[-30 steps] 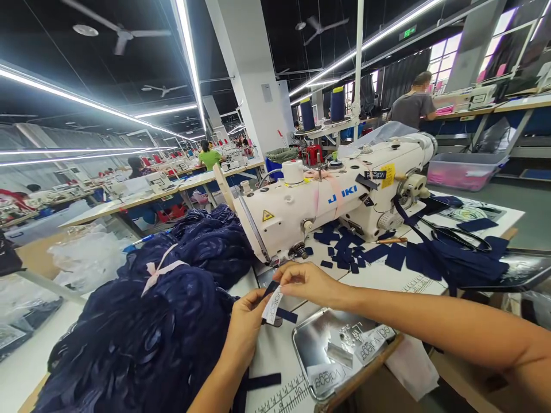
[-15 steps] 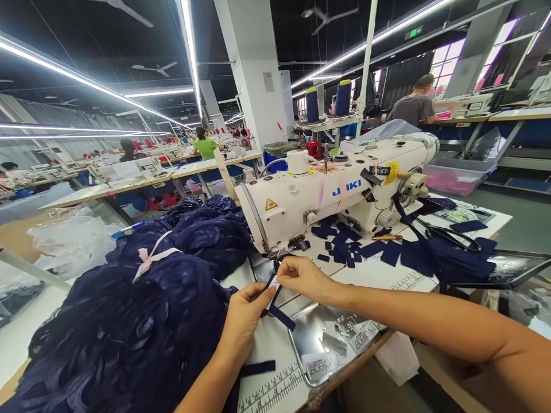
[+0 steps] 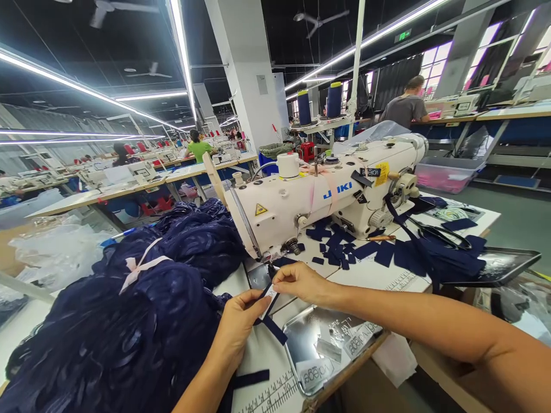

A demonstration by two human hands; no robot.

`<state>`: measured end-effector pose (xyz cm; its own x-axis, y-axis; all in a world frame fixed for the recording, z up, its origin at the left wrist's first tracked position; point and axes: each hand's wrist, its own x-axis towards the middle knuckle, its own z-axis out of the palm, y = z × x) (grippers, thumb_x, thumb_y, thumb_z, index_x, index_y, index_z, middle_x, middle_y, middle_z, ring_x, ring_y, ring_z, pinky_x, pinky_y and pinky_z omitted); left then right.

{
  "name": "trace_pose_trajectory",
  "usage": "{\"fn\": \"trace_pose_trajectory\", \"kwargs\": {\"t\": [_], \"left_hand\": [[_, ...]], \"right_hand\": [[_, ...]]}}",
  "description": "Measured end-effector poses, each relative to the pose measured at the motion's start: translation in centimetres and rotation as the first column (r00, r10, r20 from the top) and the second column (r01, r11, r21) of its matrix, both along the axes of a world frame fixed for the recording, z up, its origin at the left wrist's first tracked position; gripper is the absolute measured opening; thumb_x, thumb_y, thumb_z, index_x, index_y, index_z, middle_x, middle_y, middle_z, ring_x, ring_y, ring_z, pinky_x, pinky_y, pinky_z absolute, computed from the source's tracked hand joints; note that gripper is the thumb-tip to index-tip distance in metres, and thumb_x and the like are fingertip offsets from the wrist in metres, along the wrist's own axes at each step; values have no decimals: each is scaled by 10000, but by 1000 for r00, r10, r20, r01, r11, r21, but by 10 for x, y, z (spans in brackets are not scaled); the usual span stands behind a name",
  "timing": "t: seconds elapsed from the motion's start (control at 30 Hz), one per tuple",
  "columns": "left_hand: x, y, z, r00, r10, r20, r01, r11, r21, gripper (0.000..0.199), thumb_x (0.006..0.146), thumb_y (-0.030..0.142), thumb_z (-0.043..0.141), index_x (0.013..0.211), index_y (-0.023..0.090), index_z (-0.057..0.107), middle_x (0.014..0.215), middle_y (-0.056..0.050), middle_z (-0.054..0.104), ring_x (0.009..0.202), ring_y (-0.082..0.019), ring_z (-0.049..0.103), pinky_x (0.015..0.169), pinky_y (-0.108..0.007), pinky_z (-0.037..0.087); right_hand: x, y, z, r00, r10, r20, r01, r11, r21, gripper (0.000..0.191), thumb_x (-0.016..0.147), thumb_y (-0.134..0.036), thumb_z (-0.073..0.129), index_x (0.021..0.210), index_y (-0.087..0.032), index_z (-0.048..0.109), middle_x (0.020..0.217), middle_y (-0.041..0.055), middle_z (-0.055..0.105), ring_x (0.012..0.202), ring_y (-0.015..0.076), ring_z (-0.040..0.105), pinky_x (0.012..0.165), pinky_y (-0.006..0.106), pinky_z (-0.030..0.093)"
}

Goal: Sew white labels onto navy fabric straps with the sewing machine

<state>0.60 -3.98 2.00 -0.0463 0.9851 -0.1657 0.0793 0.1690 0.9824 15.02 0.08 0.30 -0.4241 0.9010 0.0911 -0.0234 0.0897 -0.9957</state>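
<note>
My left hand (image 3: pixel 239 321) is closed on a narrow navy strap (image 3: pixel 274 331), whose tail hangs out below the thumb. A white label (image 3: pixel 268 299) lies along the strap, its lower end beside my left thumb. With thumb and forefinger pinched, my right hand (image 3: pixel 303 284) grips the label's upper end; whether the strap is also in that pinch is hidden. Both hands are just in front of the needle area of a white sewing machine (image 3: pixel 284 209). The strap runs up toward the presser foot, where its end is hard to make out.
Bundled navy straps (image 3: pixel 129 327) heap up at the left. A metal tray (image 3: pixel 301 344) with printed labels lies at the table's front edge. Navy fabric pieces (image 3: pixel 338 246), a wooden-handled tool (image 3: pixel 381 238) and black scissors (image 3: pixel 443 232) are behind and right of my right arm.
The view has shifted slightly, so the scene sits a little further left. More of the white label shows between my fingers, and both hands keep their grip.
</note>
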Motion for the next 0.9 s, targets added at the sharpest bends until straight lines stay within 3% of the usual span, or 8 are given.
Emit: {"fn": "trace_pose_trajectory", "kwargs": {"t": [0.13,0.23,0.33,0.37,0.43,0.53,0.67,0.9], "left_hand": [[-3,0,2,994,-44,-103,45,999,8,228,484,363,699,524,153,620,468,50,481,460,-69,372,480,-201,292],[-15,3,-1,958,-117,-262,127,992,21,258,537,418,662,551,163,626,481,38,510,458,-87,403,467,-209,300],[-25,11,-5,836,-56,-546,236,935,265,265,632,439,586,572,185,631,517,18,565,470,-118,466,479,-228,337],[-25,15,-5,753,53,-656,293,866,406,252,682,411,551,594,191,633,543,11,579,482,-123,479,499,-235,350],[-21,23,-7,532,338,-776,493,621,609,242,788,295,454,667,187,634,622,-11,605,521,-125,500,549,-249,362],[-7,37,-14,260,603,-754,788,320,527,331,836,94,313,712,151,615,656,-40,594,531,-117,494,567,-265,347],[4,46,-25,91,588,-804,872,342,349,368,829,38,267,667,143,580,581,-25,540,495,-123,453,544,-281,320],[-2,38,-28,-50,574,-817,933,319,167,328,810,13,288,696,109,580,559,-34,558,496,-142,466,555,-298,306]], "right_hand": [[5,3,-4,996,62,63,-66,996,59,60,695,-182,575,665,-134,555,602,-40,527,574,75,486,578,195,381],[27,21,2,920,19,390,-142,947,289,115,745,-233,565,805,-138,585,755,0,607,714,101,558,664,194,417],[59,51,16,520,-399,755,-146,829,539,186,794,-278,521,918,-154,587,942,49,620,897,153,558,767,230,415],[68,61,20,425,-473,772,-120,816,566,206,807,-269,503,944,-139,584,991,88,609,949,189,544,795,270,410],[80,81,24,299,-540,786,-87,805,586,227,807,-248,497,967,-111,582,1017,145,597,995,245,525,812,326,407],[83,100,19,207,-555,806,-62,814,577,241,783,-227,517,962,-83,592,981,184,608,970,280,543,783,352,422],[80,108,8,136,-546,827,-58,829,557,220,793,-160,464,936,-87,613,943,190,623,909,259,579,754,334,432],[75,111,4,87,-516,852,-94,848,522,226,778,-114,448,888,-51,635,913,232,617,871,302,587,694,378,438]]}}
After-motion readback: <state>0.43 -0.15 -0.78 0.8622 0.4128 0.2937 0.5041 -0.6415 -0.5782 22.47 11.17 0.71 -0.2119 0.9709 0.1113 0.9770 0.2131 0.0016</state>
